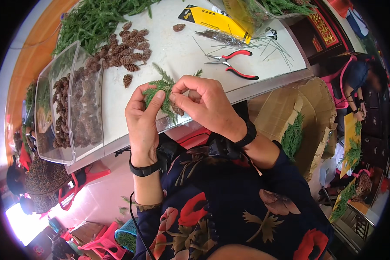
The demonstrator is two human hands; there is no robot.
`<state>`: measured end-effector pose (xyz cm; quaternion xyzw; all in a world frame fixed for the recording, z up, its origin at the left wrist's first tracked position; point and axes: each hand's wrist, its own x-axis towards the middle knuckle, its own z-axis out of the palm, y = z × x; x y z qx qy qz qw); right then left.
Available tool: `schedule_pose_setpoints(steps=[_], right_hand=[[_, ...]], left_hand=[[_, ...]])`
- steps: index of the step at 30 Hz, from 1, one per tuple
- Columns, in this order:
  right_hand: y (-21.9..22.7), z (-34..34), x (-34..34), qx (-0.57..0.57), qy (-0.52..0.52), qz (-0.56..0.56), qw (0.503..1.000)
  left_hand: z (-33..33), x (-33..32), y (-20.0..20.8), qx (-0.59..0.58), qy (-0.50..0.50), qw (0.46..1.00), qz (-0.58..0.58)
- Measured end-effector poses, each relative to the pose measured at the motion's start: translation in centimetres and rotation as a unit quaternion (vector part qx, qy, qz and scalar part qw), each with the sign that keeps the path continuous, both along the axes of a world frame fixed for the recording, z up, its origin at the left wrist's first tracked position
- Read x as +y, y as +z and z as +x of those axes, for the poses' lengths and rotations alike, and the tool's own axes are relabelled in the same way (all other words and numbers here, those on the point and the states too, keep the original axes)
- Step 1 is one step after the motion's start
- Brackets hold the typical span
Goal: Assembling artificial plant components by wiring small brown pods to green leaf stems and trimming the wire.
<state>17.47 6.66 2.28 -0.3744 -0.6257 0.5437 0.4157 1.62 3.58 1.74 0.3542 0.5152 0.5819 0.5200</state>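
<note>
My left hand (142, 115) pinches a small green artificial pine sprig (165, 86) between thumb and fingers, just above the near edge of the white table (169, 47). My right hand (206, 102) is closed at the sprig's right side, thumb and forefinger pressed together; whatever is between them is too small to make out. A brown pine cone (176, 108) hangs under the sprig, partly behind my right fingers. Red-and-black handled pliers (232, 64) lie with their handles apart on the table, beyond my right hand. Thin green wires (273, 48) are scattered past the pliers.
Loose pine cones (128, 51) lie heaped at left, beside a clear plastic box (73, 108) of cones. Green sprigs (91, 24) pile up behind. A yellow-and-black package (214, 21) sits at the back. Right of the table stands an open cardboard box (268, 106); another person (357, 86) works farther right.
</note>
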Motion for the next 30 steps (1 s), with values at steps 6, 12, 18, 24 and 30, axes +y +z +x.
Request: schedule_pose_setpoints(steps=[6, 12, 18, 24, 30], right_hand=[[-0.4, 0.1, -0.1, -0.010, 0.001, 0.007, 1.000], [-0.5, 0.4, -0.2, -0.016, 0.004, 0.016, 1.000], [0.0, 0.8, -0.3, -0.033, 0.012, 0.012, 0.999], [0.0, 0.8, -0.7, -0.056, 0.023, 0.014, 0.998], [-0.5, 0.9, -0.3, -0.019, 0.000, 0.014, 1.000]], left_hand=[[-0.1, -0.1, -0.4, -0.007, -0.006, 1.000, -0.001], [0.0, -0.1, -0.1, -0.059, -0.051, 0.997, -0.020], [0.5, -0.2, 0.4, -0.120, -0.030, 0.992, -0.041], [0.1, 0.0, -0.8, -0.114, -0.028, 0.992, -0.034], [1.0, -0.2, 0.1, -0.134, -0.001, 0.990, -0.055]])
